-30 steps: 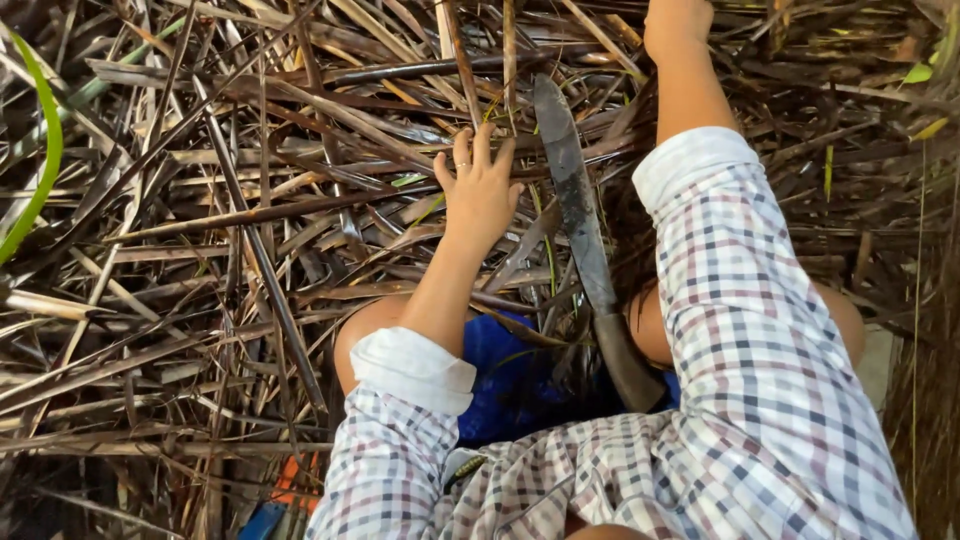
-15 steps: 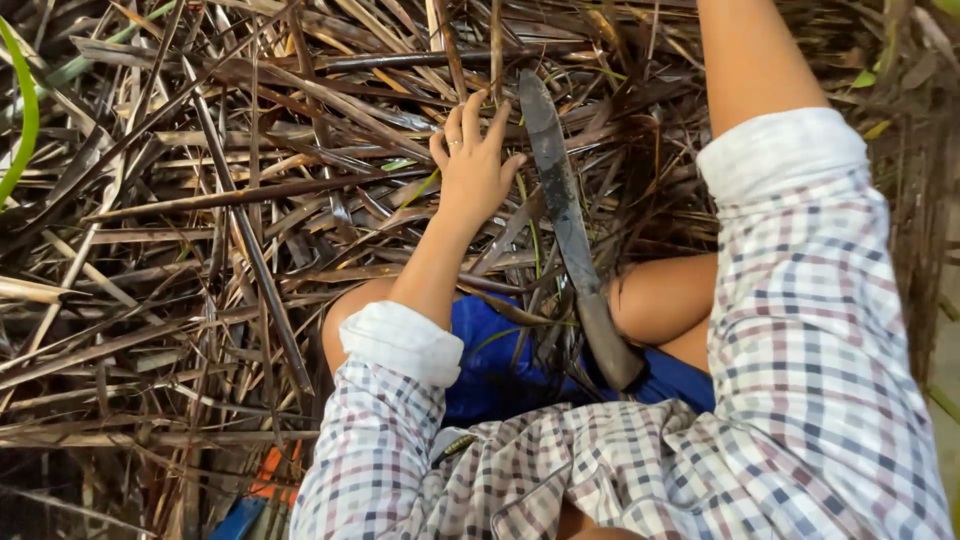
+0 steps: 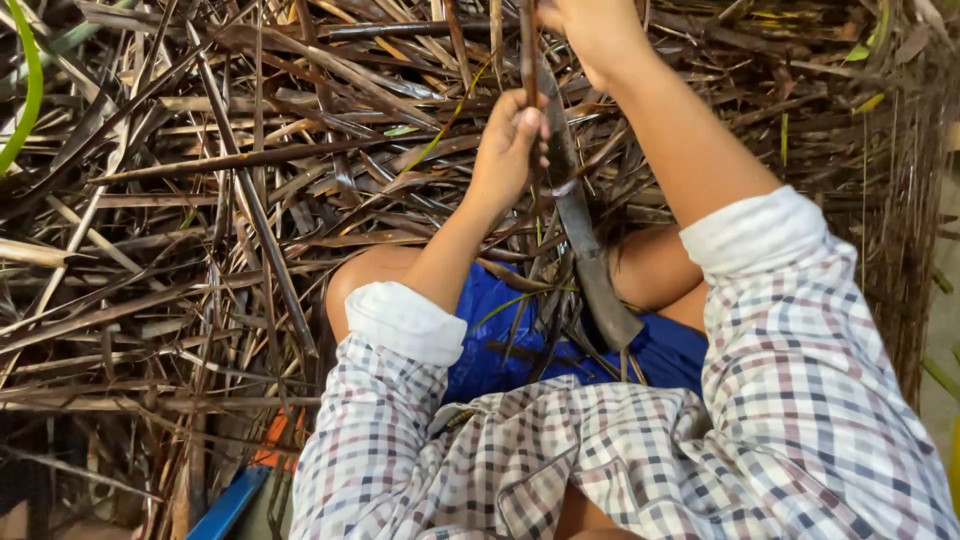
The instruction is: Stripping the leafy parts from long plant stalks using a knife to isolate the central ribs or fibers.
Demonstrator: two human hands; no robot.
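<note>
A: Report the left hand.

B: The left hand (image 3: 508, 145) is curled shut around a thin dark stalk (image 3: 527, 60) that runs upward from the fist. The thumb lies across the front of the stalk.

A: And the right hand?

B: The right hand (image 3: 590, 30) is at the top edge of the view, above the left hand. It meets the same stalk there, but the fingers are cut off by the frame, so I cannot tell whether it is gripping or loose.

A: Where is the long knife?

B: The long knife (image 3: 580, 225) lies between the person's knees, handle (image 3: 612, 305) toward the body, blade pointing away into the litter. It passes just beside the left hand. Neither hand holds it.

A: Any containers?

B: I can make out none. The stalk stands among a loose heap of dry brown leaves (image 3: 200, 200) covering the ground. A single green leaf (image 3: 25, 90) curves at the far left.

A: Clothing?

B: Checked shirt (image 3: 600, 450), cuffs rolled, over blue shorts (image 3: 500, 345).
</note>
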